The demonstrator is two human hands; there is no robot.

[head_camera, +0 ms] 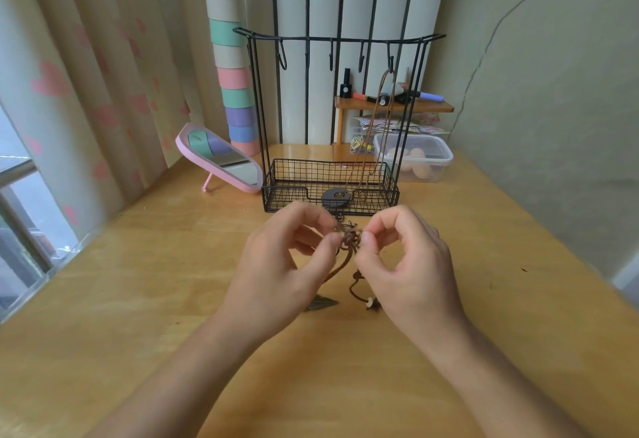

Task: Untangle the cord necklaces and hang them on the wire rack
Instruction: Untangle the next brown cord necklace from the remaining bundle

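A tangled knot of dark brown cord necklaces (348, 239) hangs above the wooden table, just in front of the black wire rack (332, 119). My left hand (276, 264) pinches the knot from the left and my right hand (404, 264) pinches it from the right. Loose cord ends with a small bead (370, 303) and a grey leaf-shaped pendant (320, 303) trail down to the table between my wrists. One tan cord necklace (375, 126) hangs from the rack's rightmost hook, its dark round pendant (336, 196) resting in the rack's basket.
A pink-framed mirror (221, 159) leans at the left of the rack. A clear lidded box (415, 157) and a small wooden shelf (394, 105) with pens and bottles stand behind at the right. A tall stack of pastel cups (233, 67) rises at the back.
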